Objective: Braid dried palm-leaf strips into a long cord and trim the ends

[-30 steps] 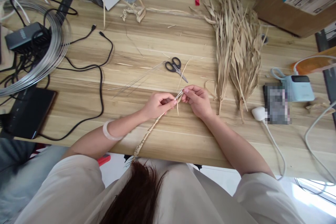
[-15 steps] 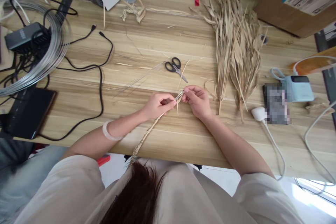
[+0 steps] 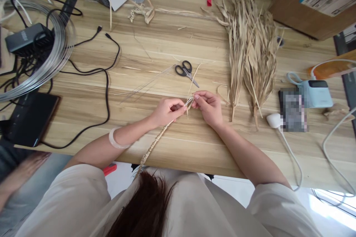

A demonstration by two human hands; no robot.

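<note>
A thin cord wrapped in dry leaf strips runs from my lap up over the table edge into my left hand. The left thumb and fingers pinch it near its end, where pale wires stick out towards the right. My right hand is closed in a pinch at the tips of those wires. A narrow dry leaf strip passes by the wires between the hands and rises towards the scissors. The scissors lie just beyond my hands, blades pointing nearer me.
Dried leaf bundles lie to the right, before a cardboard box. Coiled silver wire, black cables and a dark phone-like slab are on the left. A light-blue power bank sits at right. Another person's hand shows at lower left.
My right hand has shifted very slightly left along the wires. My left hand stays in place. Another person's forearm and hand have come into view at the lower left.
</note>
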